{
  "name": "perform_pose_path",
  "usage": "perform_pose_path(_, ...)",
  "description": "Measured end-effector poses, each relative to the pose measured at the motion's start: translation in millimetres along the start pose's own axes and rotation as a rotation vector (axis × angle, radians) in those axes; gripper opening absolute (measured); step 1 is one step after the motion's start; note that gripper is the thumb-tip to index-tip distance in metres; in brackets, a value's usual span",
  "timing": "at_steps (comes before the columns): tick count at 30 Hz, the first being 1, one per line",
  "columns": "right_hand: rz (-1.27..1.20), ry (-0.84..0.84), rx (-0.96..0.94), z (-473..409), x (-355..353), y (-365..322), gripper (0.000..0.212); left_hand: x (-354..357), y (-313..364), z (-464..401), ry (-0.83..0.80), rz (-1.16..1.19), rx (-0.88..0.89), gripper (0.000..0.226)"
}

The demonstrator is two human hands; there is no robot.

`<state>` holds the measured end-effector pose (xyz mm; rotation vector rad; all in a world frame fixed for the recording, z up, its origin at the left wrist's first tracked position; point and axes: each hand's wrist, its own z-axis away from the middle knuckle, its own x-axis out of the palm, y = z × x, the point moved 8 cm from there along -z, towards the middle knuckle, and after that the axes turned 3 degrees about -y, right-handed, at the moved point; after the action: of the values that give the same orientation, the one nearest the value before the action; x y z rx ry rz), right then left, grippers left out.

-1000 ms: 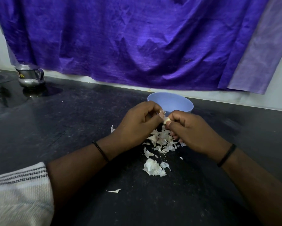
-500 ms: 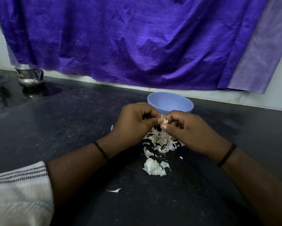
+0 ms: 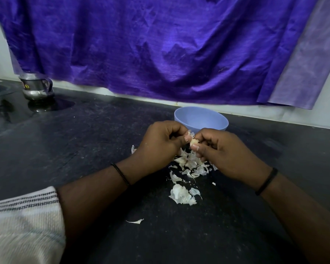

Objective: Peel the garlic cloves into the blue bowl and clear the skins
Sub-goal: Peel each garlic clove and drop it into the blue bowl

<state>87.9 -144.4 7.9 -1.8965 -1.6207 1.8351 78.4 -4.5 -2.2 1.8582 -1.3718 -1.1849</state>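
Both hands meet over the dark surface [image 3: 84, 149], pinching one garlic clove [image 3: 194, 142] between them: the left hand [image 3: 160, 143] curls round its papery top, the right hand [image 3: 223, 151] grips its lower end. The blue bowl [image 3: 201, 119] sits just beyond the knuckles, slightly nearer the right hand. Loose skins [image 3: 189, 164] lie directly beneath.

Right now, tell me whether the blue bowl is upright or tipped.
Upright. The blue bowl sits flat on the black counter, its rim level and opening facing up, behind both hands.
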Motion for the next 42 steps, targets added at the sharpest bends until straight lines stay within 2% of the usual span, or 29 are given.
perform_pose_path(9,-0.11,-0.033,0.045,-0.8,4.9,0.5,0.011,8.7,-4.8,0.5,-0.082,0.027,-0.055,0.012)
perform_pose_path(16,-0.169,-0.039,0.084,-1.6,5.1,4.6,0.009,9.6,-5.2,1.9,-0.078,0.109,-0.096,0.013)
perform_pose_path(22,-0.216,0.024,0.13,-2.2,-0.1,11.0,0.008,4.1,-1.0,2.7,-0.059,0.099,-0.071,0.009)
perform_pose_path(27,-0.42,0.107,0.161,-0.6,-2.5,11.8,0.005,1.1,2.5,2.4,-0.03,0.04,-0.035,0.007)
perform_pose_path(33,-0.314,0.165,0.18,0.6,-8.0,15.0,0.007,-3.4,14.2,2.0,-0.019,-0.165,0.105,0.006)
perform_pose_path(38,-0.142,0.136,0.172,1.5,-7.7,10.5,0.012,-4.4,21.9,2.0,-0.037,-0.305,0.185,0.002)
perform_pose_path(42,-0.123,0.115,0.171,2.2,-6.6,6.5,0.012,-3.2,26.6,2.1,-0.042,-0.383,0.247,0.002)
